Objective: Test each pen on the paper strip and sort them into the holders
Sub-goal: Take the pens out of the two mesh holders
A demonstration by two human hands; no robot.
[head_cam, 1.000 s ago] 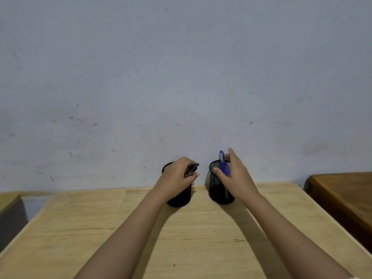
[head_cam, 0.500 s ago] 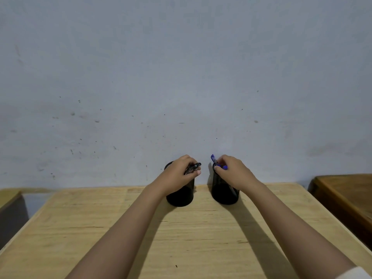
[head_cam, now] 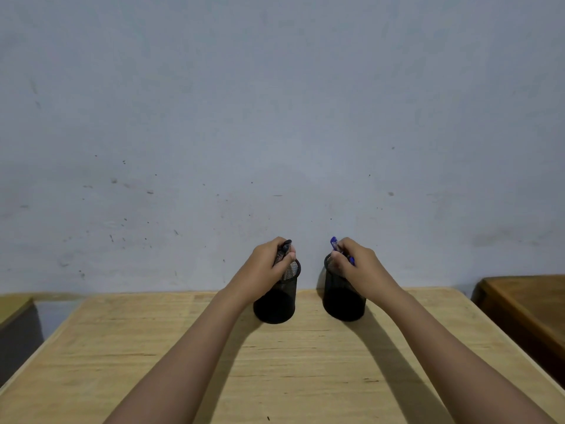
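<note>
Two black mesh holders stand side by side at the far edge of the wooden table (head_cam: 305, 377), right against the wall, with a clear gap between them. The left holder (head_cam: 276, 304) sits at about eleven o'clock from the table's middle, the right holder (head_cam: 344, 302) at about one o'clock. The left hand (head_cam: 266, 266) is curled closed around dark pens (head_cam: 286, 250) at the mouth of its holder, their black caps poking out above the knuckles toward one o'clock; how many pens are in the bunch I cannot make out, since the fingers cover most of them. The right hand (head_cam: 357, 266) is likewise closed around blue pens (head_cam: 334, 243), one blue end sticking up toward eleven o'clock and another bit of blue showing by the thumb side; the count is again hidden. Whether the lower ends of the pens sit inside the holders is hidden by the hands and the dark mesh. No brand, label or writing can be read on the pens or holders. Both forearms run in from the bottom edge and are cut off there. Behind stands a grey-blue wall (head_cam: 275, 117) flecked with small dark marks. A darker wooden table (head_cam: 529, 304) is partly cut off at three o'clock, and a corner of another piece of furniture (head_cam: 15, 313) shows at nine o'clock.
</note>
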